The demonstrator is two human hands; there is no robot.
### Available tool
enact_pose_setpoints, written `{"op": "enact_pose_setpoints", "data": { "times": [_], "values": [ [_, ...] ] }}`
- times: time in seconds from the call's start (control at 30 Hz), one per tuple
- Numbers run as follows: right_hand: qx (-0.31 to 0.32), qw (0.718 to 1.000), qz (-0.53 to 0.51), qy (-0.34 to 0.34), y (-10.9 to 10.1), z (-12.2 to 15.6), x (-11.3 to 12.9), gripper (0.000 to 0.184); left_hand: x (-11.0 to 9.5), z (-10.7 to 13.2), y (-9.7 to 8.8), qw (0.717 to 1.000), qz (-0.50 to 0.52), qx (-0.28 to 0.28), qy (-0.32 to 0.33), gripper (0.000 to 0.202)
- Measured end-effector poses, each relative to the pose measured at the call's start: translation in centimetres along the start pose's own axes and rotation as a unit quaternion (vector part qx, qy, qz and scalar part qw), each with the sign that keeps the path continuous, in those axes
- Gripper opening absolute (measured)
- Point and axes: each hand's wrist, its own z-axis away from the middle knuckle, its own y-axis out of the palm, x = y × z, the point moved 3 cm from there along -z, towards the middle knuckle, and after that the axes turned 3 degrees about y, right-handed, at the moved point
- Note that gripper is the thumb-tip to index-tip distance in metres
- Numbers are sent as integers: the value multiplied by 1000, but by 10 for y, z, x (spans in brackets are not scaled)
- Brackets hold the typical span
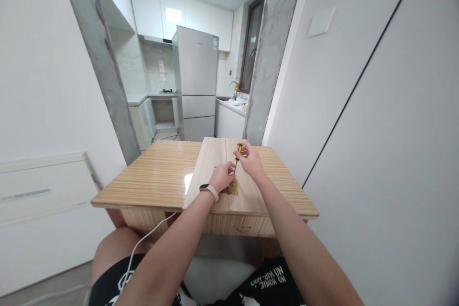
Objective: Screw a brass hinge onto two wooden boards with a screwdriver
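Note:
My right hand (247,157) is closed round the yellow and black handle of a screwdriver (239,148), held almost upright with its shaft pointing down. My left hand (223,177), with a pale-banded wristband on the wrist, is low over the boards beside the shaft's lower end. Its fingers are drawn together there; what they pinch is too small to make out. Just below the fingers a brass-coloured hinge (234,187) lies by the seam between two pale wooden boards (211,155). Part of the hinge and the screwdriver's tip are hidden by my left hand.
The boards lie on a wood-grain table (154,167) with a drawer handle (242,228) at its front. A white cable (150,232) runs over my leg from the table's front edge. Beyond stand a fridge (198,67) and a sink counter (231,117); a white wall is at right.

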Motion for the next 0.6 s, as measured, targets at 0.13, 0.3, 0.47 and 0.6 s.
{"op": "enact_pose_setpoints", "data": {
  "times": [0.13,0.3,0.47,0.6],
  "values": [
    [-15,998,55,-8,-3,2,6,42,-14,-2,-18,989,119,-76,52,66],
    [-16,996,89,-7,-3,3,13,42,-49,-13,-39,970,141,-113,161,76],
    [2,998,65,-10,-3,5,10,45,-63,-23,-45,976,69,-113,174,57],
    [-23,998,30,44,-9,12,-19,64,-60,-25,-44,978,52,-126,157,51]
  ]
}}
